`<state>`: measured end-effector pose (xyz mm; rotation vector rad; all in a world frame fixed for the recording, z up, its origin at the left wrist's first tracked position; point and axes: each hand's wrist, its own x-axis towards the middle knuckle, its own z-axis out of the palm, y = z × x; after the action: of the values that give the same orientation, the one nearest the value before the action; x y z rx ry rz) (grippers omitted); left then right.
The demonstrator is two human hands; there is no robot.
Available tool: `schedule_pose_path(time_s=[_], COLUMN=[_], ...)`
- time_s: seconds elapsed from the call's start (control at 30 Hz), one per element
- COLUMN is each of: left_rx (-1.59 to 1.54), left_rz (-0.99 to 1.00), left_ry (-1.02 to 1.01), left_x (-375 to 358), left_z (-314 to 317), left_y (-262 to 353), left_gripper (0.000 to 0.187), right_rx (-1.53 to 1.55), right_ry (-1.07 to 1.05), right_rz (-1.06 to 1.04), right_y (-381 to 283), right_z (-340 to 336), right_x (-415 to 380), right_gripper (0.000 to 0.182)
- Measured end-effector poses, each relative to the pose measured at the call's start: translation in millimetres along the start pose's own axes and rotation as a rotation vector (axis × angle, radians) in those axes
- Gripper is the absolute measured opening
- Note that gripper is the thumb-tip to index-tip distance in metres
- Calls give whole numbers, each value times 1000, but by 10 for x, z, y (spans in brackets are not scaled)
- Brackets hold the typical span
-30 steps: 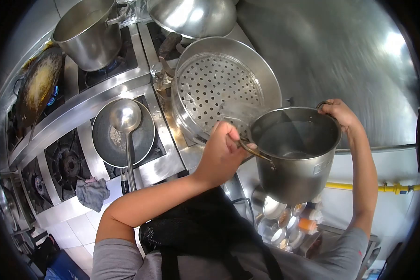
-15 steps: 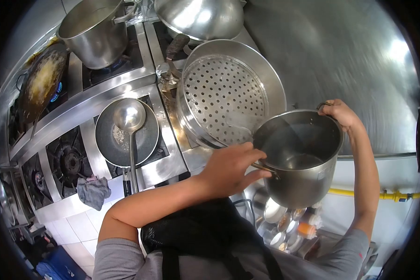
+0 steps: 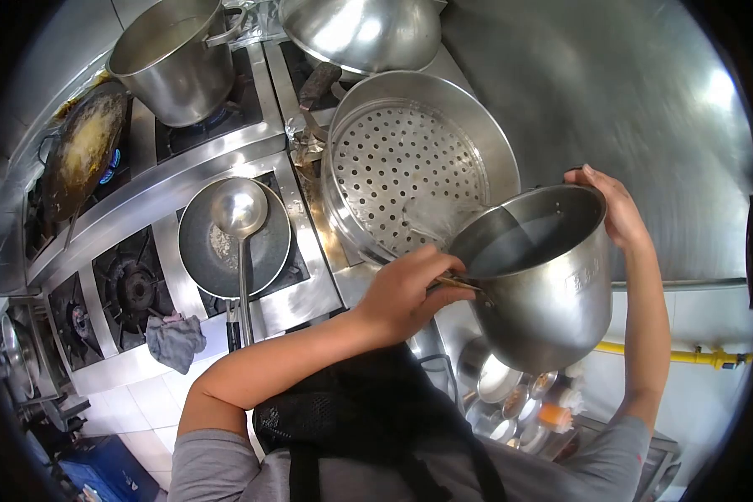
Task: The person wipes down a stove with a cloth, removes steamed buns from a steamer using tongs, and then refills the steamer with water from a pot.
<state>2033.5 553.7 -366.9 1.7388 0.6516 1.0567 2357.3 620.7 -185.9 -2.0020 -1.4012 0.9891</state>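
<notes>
A deep steel stockpot (image 3: 544,314) is raised in front of me, tilted to the left over a wide steamer pan (image 3: 498,159) with a perforated bottom. My left hand (image 3: 410,293) is closed on the pot's near handle, thumb and fingers pinching it. My right hand (image 3: 612,207) grips the far side of the pot at its other handle, which the fingers largely hide. Between the pot's lowered rim and the perforated bottom runs a clear, blurred stream (image 3: 439,216) that looks like water. Only part of the pot's dark inside shows.
Left of the steamer, a ladle (image 3: 239,209) rests in a frying pan (image 3: 194,251) on the stove. Behind stand a large pot (image 3: 180,75) and a blackened wok (image 3: 84,155), with blue flame beneath. A grey cloth (image 3: 176,341) hangs at the stove's edge. Bowls and bottles (image 3: 554,416) sit below the stockpot.
The stockpot has tipped further toward the steamer, and the stream has grown wider. My left fingers have closed on the near handle. My right hand has shifted slightly along with the pot.
</notes>
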Motion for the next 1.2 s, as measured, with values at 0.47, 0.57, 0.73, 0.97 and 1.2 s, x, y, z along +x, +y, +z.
schedule_pose_path(time_s=[0.47, 0.57, 0.73, 0.97, 1.2], left_rx=[-415, -620, -491, -697, -605], left_rz=[-302, -344, -490, -459, -405], left_ry=[21, 57, 4, 66, 46], left_x=[-91, -115, -125, -52, 169], left_z=[176, 199, 154, 319, 577], left_y=[-130, -168, -131, -86, 96], left_gripper=[26, 27, 30, 33, 32], right_rx=[15, -79, -270, -268, -298], right_ry=[-229, -283, -357, -429, -301], right_rz=[60, 81, 105, 83, -4], right_y=[-252, -332, -467, -615, -535], right_z=[249, 348, 403, 301, -197], right_x=[601, 769, 1003, 1009, 777], right_gripper=[43, 47, 48, 52, 51])
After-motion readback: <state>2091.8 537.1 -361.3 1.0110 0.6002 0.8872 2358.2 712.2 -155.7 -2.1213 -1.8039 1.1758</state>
